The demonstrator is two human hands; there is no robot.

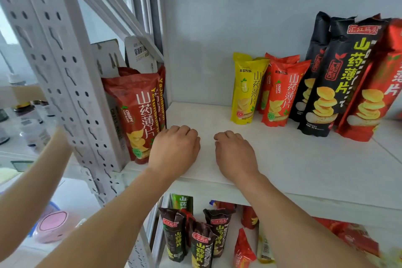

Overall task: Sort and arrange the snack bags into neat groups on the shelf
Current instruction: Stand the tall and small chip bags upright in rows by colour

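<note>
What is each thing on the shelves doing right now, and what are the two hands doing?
left hand: fingers curled, resting on shelf, holding nothing
right hand: fingers curled, resting on shelf, holding nothing
yellow bag: upright
small red bags: upright, leaning back
black bags: upright, leaning
dark red bag: upright by post
lower-shelf bags: jumbled

Glossy plastic-film snack bags (pixel 280 93) stand beyond the empty hands. The shelf board (pixel 304 159) under them looks smooth, matt white. Left of them, the perforated upright (pixel 71 85) appears to be painted metal, slightly scuffed.
</note>
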